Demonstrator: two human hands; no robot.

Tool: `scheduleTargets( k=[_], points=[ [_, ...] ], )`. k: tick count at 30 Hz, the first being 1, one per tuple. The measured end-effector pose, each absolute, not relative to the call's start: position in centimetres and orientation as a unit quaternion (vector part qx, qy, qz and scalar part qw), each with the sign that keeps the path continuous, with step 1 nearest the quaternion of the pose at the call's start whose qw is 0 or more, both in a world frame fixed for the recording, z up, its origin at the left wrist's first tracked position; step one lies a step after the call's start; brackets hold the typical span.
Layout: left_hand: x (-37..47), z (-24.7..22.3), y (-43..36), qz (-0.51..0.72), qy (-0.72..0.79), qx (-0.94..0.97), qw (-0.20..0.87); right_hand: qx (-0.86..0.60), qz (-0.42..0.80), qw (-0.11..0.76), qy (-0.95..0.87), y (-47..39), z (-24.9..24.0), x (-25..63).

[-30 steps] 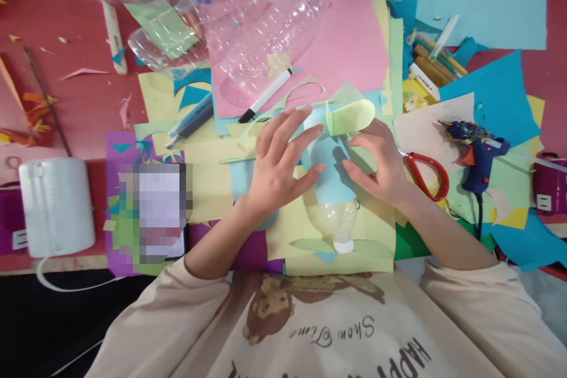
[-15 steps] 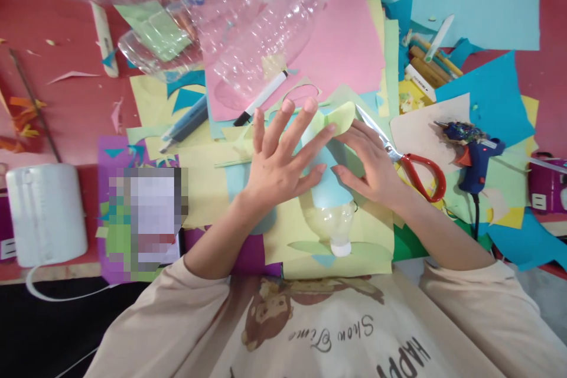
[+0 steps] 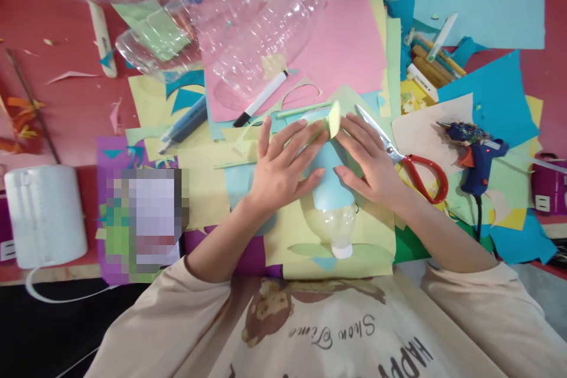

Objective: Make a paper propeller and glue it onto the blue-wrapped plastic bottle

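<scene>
A clear plastic bottle wrapped in light blue paper [image 3: 332, 180] lies with its white cap [image 3: 342, 251] towards me. My left hand [image 3: 290, 162] rests flat over the wrapped part from the left, its fingers stretched out. From the other side my right hand [image 3: 370, 159] lies against the bottle, fingers also stretched. A small pale green paper piece [image 3: 334, 120] stands up between the fingertips of both hands, which touch it. How it joins the bottle is hidden by my fingers. Red-handled scissors [image 3: 425, 178] lie right beside my right hand.
Clear bottles [image 3: 274, 29] lie on pink paper [image 3: 349, 41] at the back. A black-and-white marker [image 3: 261, 97] is beyond my left hand. On the right are a blue glue gun [image 3: 481, 165] and blue paper [image 3: 491, 97]. A white device [image 3: 44, 215] stands at the left.
My left hand has come down from above the bottle and its fingers have flattened onto it. The pale green piece has turned from lying slanted to standing between both hands' fingertips.
</scene>
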State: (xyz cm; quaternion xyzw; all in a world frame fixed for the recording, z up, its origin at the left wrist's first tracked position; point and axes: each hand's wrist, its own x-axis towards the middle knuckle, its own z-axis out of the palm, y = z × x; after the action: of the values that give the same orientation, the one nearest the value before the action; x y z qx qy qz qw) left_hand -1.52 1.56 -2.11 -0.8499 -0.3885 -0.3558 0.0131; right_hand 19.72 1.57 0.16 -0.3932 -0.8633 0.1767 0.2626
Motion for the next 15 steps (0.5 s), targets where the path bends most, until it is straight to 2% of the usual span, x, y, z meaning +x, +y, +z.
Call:
scheduleTargets(
  k=[7, 15],
  points=[
    [-1.59, -1.83, 1.37, -0.35, -0.4, -0.847, -0.03, -0.398, 0.177, 0.259, -0.862, 1.5, 0.16, 19.66],
    [-1.62, -1.93, 1.51, -0.359, -0.395, -0.846, 0.006, -0.409, 0.197, 0.24, -0.858, 1.48, 0.31, 19.56]
  ],
)
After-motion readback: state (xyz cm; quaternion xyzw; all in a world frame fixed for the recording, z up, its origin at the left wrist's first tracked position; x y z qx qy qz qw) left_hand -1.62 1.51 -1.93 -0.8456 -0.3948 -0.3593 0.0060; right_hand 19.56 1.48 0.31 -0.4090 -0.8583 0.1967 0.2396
